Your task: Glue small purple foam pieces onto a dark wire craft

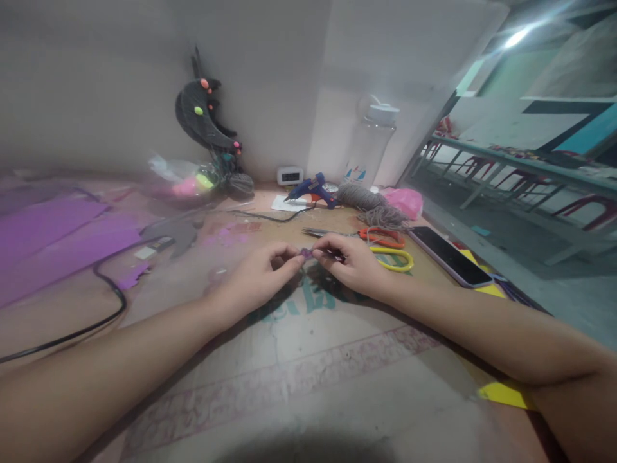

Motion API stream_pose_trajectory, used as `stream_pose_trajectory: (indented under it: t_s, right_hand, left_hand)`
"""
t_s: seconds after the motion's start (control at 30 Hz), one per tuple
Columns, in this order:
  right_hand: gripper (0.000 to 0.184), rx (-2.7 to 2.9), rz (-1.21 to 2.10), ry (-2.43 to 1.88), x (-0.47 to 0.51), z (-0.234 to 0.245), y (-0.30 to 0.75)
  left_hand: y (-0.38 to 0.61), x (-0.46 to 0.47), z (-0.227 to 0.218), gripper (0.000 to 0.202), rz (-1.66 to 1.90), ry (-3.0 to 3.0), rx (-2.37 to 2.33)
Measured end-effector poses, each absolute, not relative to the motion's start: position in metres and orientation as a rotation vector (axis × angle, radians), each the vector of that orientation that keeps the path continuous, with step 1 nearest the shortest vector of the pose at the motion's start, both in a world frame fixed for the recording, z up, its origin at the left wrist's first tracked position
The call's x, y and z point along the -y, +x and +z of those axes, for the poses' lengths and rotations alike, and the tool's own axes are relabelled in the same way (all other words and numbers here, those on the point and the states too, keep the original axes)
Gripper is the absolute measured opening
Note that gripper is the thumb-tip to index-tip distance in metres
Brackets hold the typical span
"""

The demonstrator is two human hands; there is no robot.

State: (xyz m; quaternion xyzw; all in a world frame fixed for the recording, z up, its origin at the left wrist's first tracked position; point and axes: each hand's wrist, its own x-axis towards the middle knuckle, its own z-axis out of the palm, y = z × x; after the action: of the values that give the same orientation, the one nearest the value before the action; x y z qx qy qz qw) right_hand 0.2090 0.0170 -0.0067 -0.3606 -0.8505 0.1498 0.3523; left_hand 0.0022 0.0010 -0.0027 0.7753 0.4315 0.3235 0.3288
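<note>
A small purple piece (307,253) is pinched between my two hands above the middle of the table; its exact shape is too small to make out. My left hand (263,270) grips its left side between thumb and forefinger. The fingertips of my right hand (349,262) close on its right side. Just beyond the right hand lie scissors with orange handles (388,238) and another pair with yellow handles (402,260), partly hidden by that hand. Purple sheets (62,238) and a ragged purple scrap (134,276) lie to the left.
Toward the wall are a blue glue gun (308,188), grey yarn (364,200), a small clock (290,175) and a clear bottle (371,145). A phone (450,256) lies at right. A black cable (108,276) crosses the left side. A dark crescent decoration (200,122) stands against the wall.
</note>
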Motion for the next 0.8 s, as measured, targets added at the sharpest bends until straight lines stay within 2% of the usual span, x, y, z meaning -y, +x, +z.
stream_pose_trajectory:
  t_s: [0.47,0.8]
  right_hand:
    - [0.011,2.187,0.410,-0.954,-0.0174,-0.0048,0.2071]
    - [0.008,2.213,0.415,-0.930,-0.0178,-0.0059,0.2082]
  left_hand:
    - [0.0001,-0.0028,-0.0041,0.040,0.975,1.945,-1.113]
    - [0.0007,-0.0015,0.0009,0.028,0.958,1.950,-1.150]
